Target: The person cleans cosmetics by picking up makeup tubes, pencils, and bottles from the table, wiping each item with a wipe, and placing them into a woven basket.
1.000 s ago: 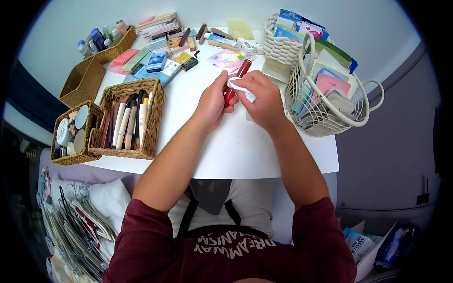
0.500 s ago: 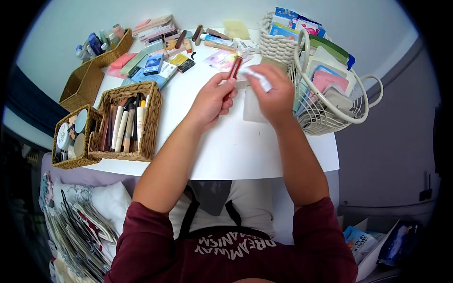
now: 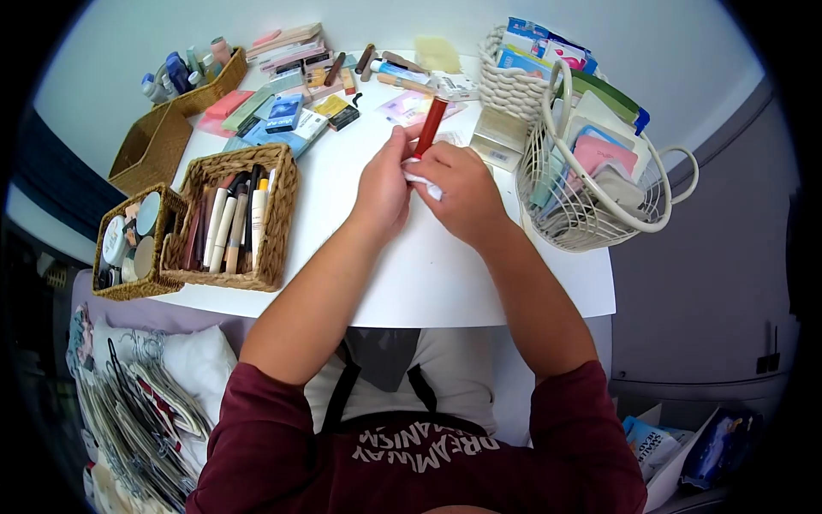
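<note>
Wiping looked unfinished: my left hand gripped the red tube, right hand pinched white cloth against it, pens stood inside wicker basket, boxes lay beyond.

The lower end of the glossy red tube is hidden by the fingers. Lettering on the small blue box is too small to read.

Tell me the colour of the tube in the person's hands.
The tube is red, seen best in the head view.
</note>
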Demonstrator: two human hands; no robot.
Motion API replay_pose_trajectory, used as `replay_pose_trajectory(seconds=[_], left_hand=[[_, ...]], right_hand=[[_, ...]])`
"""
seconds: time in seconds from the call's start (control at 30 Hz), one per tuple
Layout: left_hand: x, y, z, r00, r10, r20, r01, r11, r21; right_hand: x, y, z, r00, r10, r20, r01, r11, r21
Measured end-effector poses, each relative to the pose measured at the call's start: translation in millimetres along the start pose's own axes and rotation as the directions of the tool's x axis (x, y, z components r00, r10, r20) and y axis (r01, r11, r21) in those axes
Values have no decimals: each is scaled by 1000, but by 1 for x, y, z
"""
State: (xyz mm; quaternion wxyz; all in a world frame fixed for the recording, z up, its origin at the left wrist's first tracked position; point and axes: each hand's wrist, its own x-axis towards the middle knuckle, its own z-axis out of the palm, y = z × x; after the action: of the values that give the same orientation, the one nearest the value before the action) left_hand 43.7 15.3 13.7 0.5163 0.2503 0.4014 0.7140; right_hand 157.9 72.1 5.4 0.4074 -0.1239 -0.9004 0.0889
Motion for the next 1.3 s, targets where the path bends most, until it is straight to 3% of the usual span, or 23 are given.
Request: replay_pose_trajectory(seconds=[0.07, 0.1, 0.13, 0.2, 0.37, 0.47, 0.57, 0.63, 0.8, 0.9, 0.97, 1.0, 1.07, 1.2, 1.23, 1.3], left_hand=[[5, -2, -7, 999, 16, -44, -16, 1000, -14], [4, 3, -13, 998, 33, 60, -36, 998, 60], [4, 4, -13, 999, 24, 28, -27, 993, 112], [0, 9, -10, 999, 10, -36, -3, 977, 211], [-1, -3, -10, 985, -97, 145, 22, 893, 449], [-6, 4, -7, 954, -172, 245, 60, 912, 407], [8, -8, -18, 978, -136, 157, 90, 959, 270], [4, -4, -15, 989, -126, 74, 111, 976, 186], [1, -2, -9, 999, -44, 28, 42, 995, 88], [6, 0, -20, 998, 38, 57, -46, 986, 160], [10, 2, -19, 992, 126, 22, -128, 981, 149], [10, 4, -19, 981, 190, 30, -192, 948, 255], [10, 8, -21, 948, 312, 67, -308, 838, 450], [8, -3, -22, 717, 622, 313, -612, 348, 710], [5, -4, -20, 744, 585, 322, -600, 373, 708], [3, -1, -22, 639, 619, 457, -645, 107, 757]], right_hand=[[-1, 1, -3, 999, -28, 29, 28, 999, 18], [-1, 4, -5, 998, -48, 32, 47, 998, 41], [-2, 6, -7, 997, -67, 35, 64, 996, 65], [0, 9, -15, 994, 38, -105, -27, 995, 97], [7, 14, -30, 882, 139, -450, -141, 990, 30], [4, 17, -25, 910, 177, -376, -163, 984, 70], [1, 11, -14, 969, 160, -187, -140, 983, 116], [3, 5, -10, 991, 80, -109, -79, 997, 17], [1, 10, -9, 998, -64, 19, 65, 996, -68], [-2, 7, -6, 983, -74, 170, 75, 997, 5], [-3, 10, -10, 981, -61, 182, 55, 998, 34], [-3, 12, -13, 981, -55, 188, 47, 998, 48], [-1, 12, -23, 998, 44, 48, -48, 996, 74], [8, 3, -36, 940, 187, -285, -109, 957, 269], [8, 3, -36, 950, 175, -260, -103, 958, 267], [8, 3, -35, 966, 151, -210, -94, 960, 262]])
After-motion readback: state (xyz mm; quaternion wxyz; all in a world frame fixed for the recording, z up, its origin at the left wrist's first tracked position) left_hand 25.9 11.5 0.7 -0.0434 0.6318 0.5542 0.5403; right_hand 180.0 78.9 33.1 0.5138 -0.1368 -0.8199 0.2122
